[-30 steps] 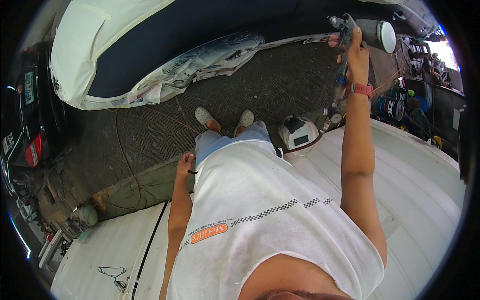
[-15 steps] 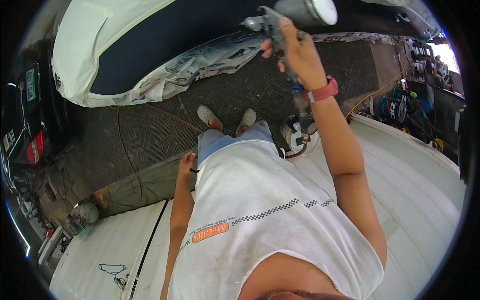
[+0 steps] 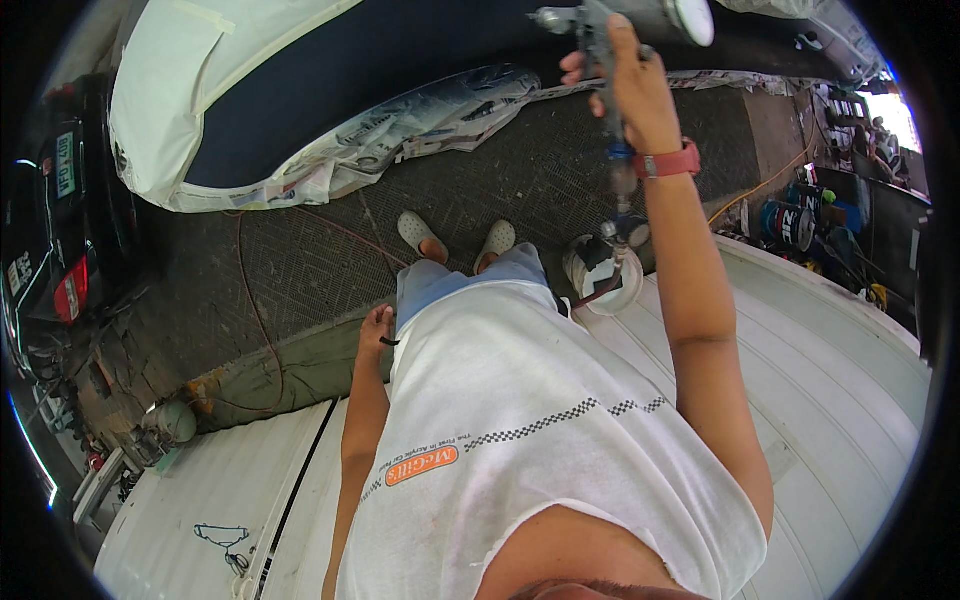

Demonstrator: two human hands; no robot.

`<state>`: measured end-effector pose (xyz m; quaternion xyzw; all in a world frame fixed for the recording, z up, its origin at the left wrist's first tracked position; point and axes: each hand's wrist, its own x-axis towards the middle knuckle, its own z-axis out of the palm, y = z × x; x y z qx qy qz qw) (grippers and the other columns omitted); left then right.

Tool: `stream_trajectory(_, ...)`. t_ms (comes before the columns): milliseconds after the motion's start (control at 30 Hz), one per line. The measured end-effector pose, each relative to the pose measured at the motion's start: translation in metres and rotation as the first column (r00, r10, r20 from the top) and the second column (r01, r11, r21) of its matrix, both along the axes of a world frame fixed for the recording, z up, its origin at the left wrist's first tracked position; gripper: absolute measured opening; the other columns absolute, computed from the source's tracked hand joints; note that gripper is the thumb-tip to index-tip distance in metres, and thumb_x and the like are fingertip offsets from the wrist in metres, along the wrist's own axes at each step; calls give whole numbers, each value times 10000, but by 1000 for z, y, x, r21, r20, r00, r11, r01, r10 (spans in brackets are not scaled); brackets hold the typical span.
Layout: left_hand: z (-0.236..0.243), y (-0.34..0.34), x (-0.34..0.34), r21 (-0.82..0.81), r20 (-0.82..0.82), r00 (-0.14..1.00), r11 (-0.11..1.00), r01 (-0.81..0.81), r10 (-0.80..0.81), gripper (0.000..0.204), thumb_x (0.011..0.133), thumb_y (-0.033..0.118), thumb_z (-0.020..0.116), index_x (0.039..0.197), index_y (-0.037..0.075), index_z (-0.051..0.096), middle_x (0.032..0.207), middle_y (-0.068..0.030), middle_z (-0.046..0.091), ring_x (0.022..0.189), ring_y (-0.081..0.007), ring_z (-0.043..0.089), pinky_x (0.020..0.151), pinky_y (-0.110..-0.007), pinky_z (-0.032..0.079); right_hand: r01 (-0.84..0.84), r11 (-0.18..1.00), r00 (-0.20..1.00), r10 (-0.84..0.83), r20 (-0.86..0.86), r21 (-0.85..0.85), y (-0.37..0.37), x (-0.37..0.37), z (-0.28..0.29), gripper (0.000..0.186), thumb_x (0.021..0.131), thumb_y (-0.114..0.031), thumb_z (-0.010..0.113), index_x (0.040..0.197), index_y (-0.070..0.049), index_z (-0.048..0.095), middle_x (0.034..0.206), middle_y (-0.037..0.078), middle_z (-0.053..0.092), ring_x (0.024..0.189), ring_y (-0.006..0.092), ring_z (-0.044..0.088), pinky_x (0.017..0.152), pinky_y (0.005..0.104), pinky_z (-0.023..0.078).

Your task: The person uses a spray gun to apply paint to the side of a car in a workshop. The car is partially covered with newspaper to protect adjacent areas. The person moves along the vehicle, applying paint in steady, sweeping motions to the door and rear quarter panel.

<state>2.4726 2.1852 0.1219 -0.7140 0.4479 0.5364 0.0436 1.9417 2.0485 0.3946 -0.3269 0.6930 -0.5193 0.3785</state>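
My right hand (image 3: 645, 95) is closed round the handle of a metal spray gun (image 3: 596, 45), held up ahead at arm's length. The gun's nozzle faces left, and its cup has a white lid (image 3: 692, 22). Below the handle hang a blue fitting, a gauge (image 3: 632, 231) and a brownish air hose (image 3: 598, 295). Beyond the gun lies a dark car panel (image 3: 400, 70), edged by white masking sheet (image 3: 150, 110) and newspaper (image 3: 385, 145). My left hand (image 3: 375, 326) hangs at my side, fingers loosely bent, with nothing visible in them; a thin black band lies by its wrist.
A whitish bucket (image 3: 578, 262) stands on the right by my legs. Hoses (image 3: 243, 275) trail over the dark floor (image 3: 330, 245). A black car (image 3: 60, 220) is at the left, paint cans (image 3: 790, 225) at the right. White ribbed panels (image 3: 800, 400) lie behind me.
My right hand has carried the spray gun to the right and slightly farther away, its gauge and hose swinging along. My left hand stays by my side.
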Motion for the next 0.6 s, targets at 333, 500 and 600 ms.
stream_trajectory(333, -4, -7, 5, -1, -8, 999, 999, 33, -33, 506, 992, 369, 636, 1358, 21, 604, 1217, -97, 687, 1064, -195, 655, 969, -331, 500, 318, 946, 937, -323, -132, -57, 48, -103, 13, 576, 1054, -546, 427, 1224, -29, 618, 922, 128, 752, 790, 154, 720, 456, 232, 448)
stream_trajectory(500, -28, -6, 18, 16, -40, 999, 1000, 1, -1, 506, 993, 376, 637, 1359, 28, 606, 1208, -86, 693, 1064, -185, 654, 959, -332, 506, 376, 920, 897, -391, -204, -110, 51, -110, 17, 593, 1055, -548, 422, 1168, -14, 655, 907, 138, 754, 790, 177, 738, 455, 249, 466)
stream_trajectory(600, -27, -5, 19, 16, -25, 1000, 1000, -8, 9, 512, 990, 384, 644, 1355, 26, 607, 1200, -85, 694, 1062, -181, 653, 950, -331, 509, 303, 949, 938, -314, -150, -92, 44, -97, 8, 577, 1057, -540, 422, 1227, -29, 627, 930, 129, 753, 798, 168, 730, 453, 230, 439)
